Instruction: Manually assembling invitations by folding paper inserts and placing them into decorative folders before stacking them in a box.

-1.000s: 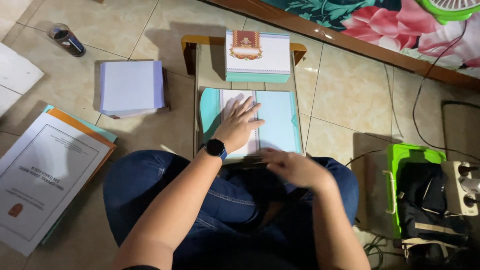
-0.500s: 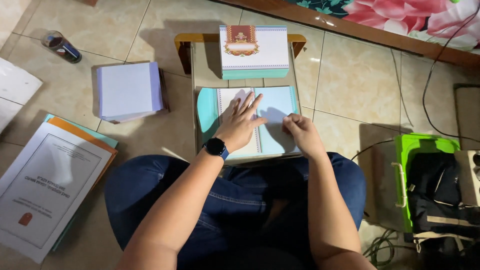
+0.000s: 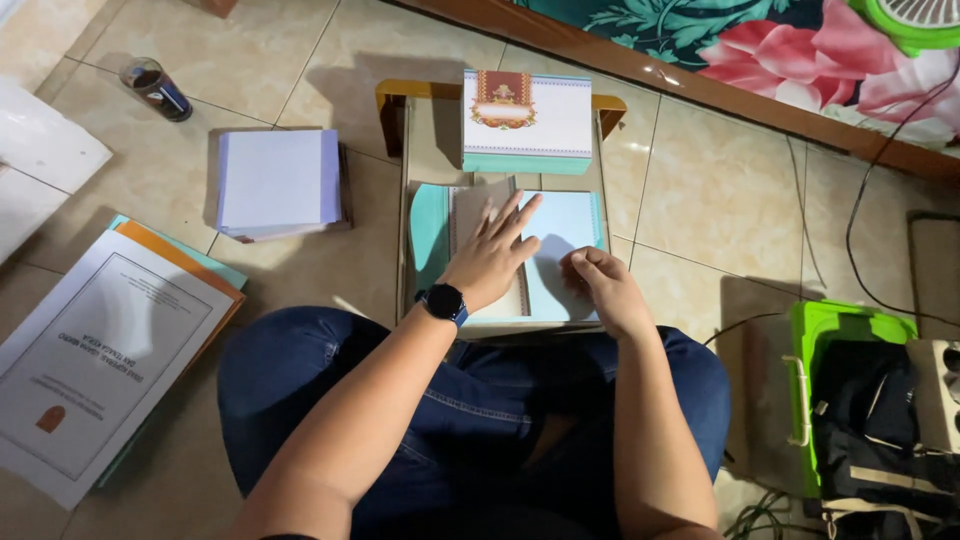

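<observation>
An open teal-edged booklet [image 3: 570, 235] lies on a small low wooden table [image 3: 395, 110] over my crossed legs. My left hand [image 3: 495, 255], with a black watch on the wrist, rests flat on the booklet's left page, fingers spread. My right hand [image 3: 600, 280] sits on the pale blue right page with its fingers curled and their tips pressed to the paper; whether it pinches a sheet is hidden. A stack of decorated cards [image 3: 527, 120] stands at the table's far end.
A pile of white sheets [image 3: 280, 180] lies on the tiled floor to the left, with printed documents [image 3: 100, 350] nearer me and a dark glass [image 3: 155, 88] beyond. A green box [image 3: 840, 325] holding a black bag and cables sits at the right.
My right hand has come up from my lap onto the booklet's right page. My left hand stays flat on the left page.
</observation>
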